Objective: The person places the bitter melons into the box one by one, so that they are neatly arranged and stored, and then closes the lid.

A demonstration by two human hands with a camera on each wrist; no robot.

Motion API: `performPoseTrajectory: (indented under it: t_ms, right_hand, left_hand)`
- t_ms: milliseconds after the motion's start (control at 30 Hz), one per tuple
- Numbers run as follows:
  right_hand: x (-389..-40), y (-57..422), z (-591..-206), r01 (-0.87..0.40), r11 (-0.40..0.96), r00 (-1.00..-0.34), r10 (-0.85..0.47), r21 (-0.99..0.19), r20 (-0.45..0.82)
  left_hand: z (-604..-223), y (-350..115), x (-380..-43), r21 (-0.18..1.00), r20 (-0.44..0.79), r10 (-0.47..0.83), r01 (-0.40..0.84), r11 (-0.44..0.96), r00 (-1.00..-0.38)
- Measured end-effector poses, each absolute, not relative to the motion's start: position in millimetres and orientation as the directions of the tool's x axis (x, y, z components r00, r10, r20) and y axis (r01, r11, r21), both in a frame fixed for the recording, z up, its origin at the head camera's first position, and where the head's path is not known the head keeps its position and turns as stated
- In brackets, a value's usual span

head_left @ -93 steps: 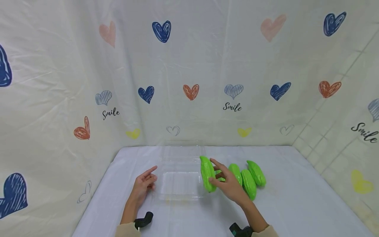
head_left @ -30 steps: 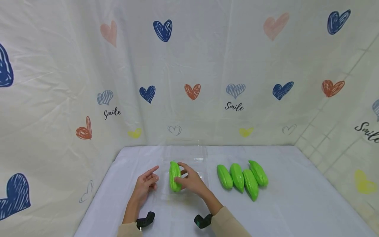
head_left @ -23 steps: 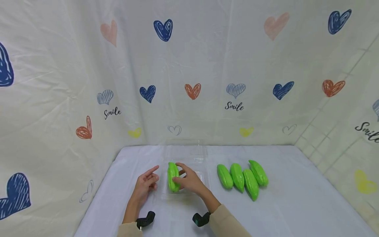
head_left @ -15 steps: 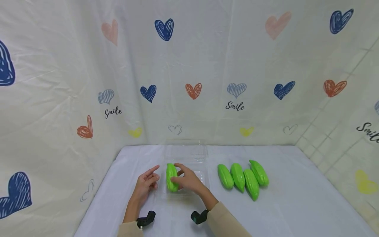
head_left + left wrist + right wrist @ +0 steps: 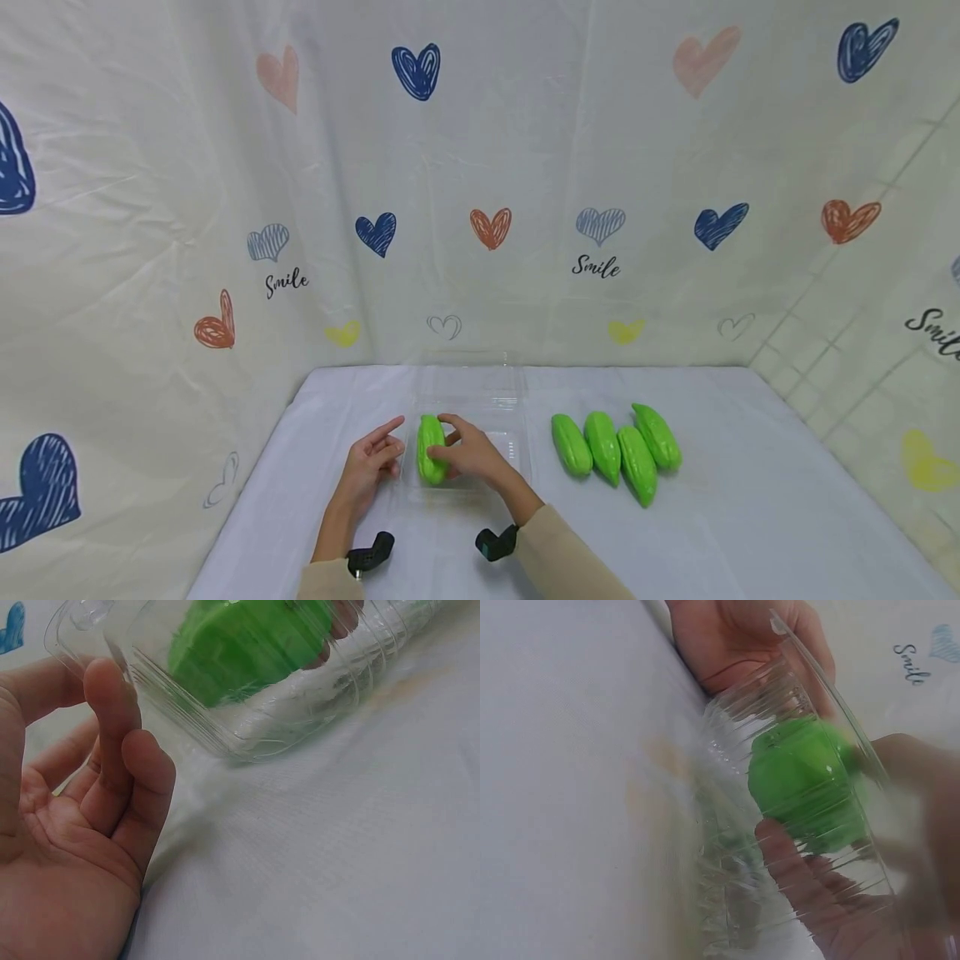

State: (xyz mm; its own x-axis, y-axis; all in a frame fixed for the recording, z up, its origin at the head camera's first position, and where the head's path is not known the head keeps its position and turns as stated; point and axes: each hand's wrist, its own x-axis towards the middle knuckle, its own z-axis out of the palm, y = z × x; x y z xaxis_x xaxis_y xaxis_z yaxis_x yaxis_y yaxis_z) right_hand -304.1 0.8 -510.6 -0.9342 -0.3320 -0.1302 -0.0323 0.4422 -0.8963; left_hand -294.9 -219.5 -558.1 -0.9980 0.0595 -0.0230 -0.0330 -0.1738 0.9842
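Observation:
My right hand (image 5: 474, 454) pinches a bright green, ridged toy bitter melon (image 5: 429, 450) between thumb and fingers. The melon stands lengthwise inside the left part of a clear plastic box (image 5: 513, 450), whose hinged lid (image 5: 468, 381) lies back. Through the box wall in the right wrist view, the melon (image 5: 802, 780) shows low in the box with fingertips at its side. My left hand (image 5: 366, 467) stays at the box's left side, index finger extended, other fingers loosely bent and holding nothing. In the left wrist view its fingertips (image 5: 112, 690) are right at the box rim.
Several more green bitter melons (image 5: 602, 447) lie side by side on the white tablecloth (image 5: 735, 517), right of the box. Behind the table hangs a pale curtain (image 5: 540, 167) printed with hearts. Each wrist wears a small black camera (image 5: 497, 543).
My right hand has carried the bitter melon leftward from beside the other melons into the box, then shifted it further left and lower. The left hand has kept its place.

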Motion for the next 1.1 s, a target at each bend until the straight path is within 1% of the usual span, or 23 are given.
performPoseTrajectory:
  t_ms: [733,1100]
  right_hand:
    - [-309,-4,-520,-0.036,0.460,-0.915,-0.372,-0.887,-0.156]
    - [-310,-5,-521,-0.035,0.469,-0.916,-0.367,-0.883,-0.159]
  left_hand:
    - [-561,-219,-296,0.986,-0.017,0.053,-0.026,-0.164,-0.998]
    - [-560,-218,-296,0.988,-0.017,0.048,-0.024,-0.153,-0.999]
